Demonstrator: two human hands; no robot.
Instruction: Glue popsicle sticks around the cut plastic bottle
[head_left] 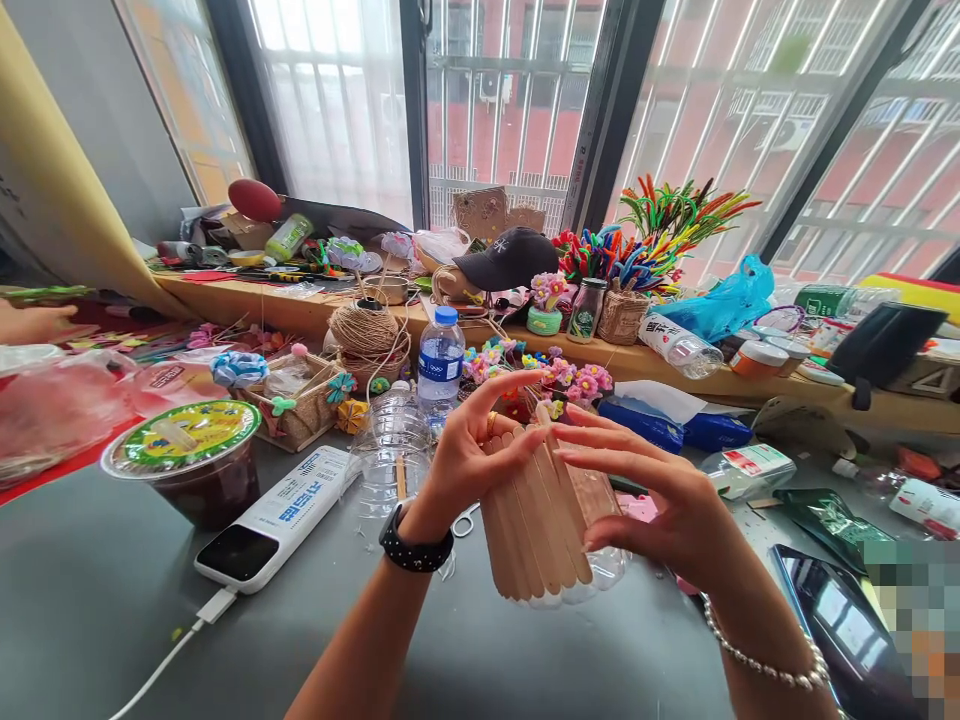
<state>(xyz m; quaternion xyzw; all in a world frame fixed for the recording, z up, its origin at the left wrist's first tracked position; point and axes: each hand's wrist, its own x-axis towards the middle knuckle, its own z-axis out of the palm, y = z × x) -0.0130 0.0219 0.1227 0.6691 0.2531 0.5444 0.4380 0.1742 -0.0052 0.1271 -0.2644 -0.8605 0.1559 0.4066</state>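
Observation:
A clear plastic bottle piece [611, 570] is held tilted above the grey table, its near side covered by a row of wooden craft sticks [529, 530]. My left hand [476, 440] grips it from the left and top, thumb across the upper stick ends. On the right, my right hand [652, 485] has its fingertips at the top of a craft stick [564, 480] that stands a little higher than the others. Its thumb presses lower down at the right edge of the row. The far side of the bottle piece is hidden.
Behind my hands stand a water bottle [441, 365], a clear cut bottle [390, 450] and a twine ball [365, 332]. Left are a sealed drink cup [187, 470] and a cabled white power bank [277, 520]. Scissors [465, 520] lie centrally; a phone [832, 620] is at right.

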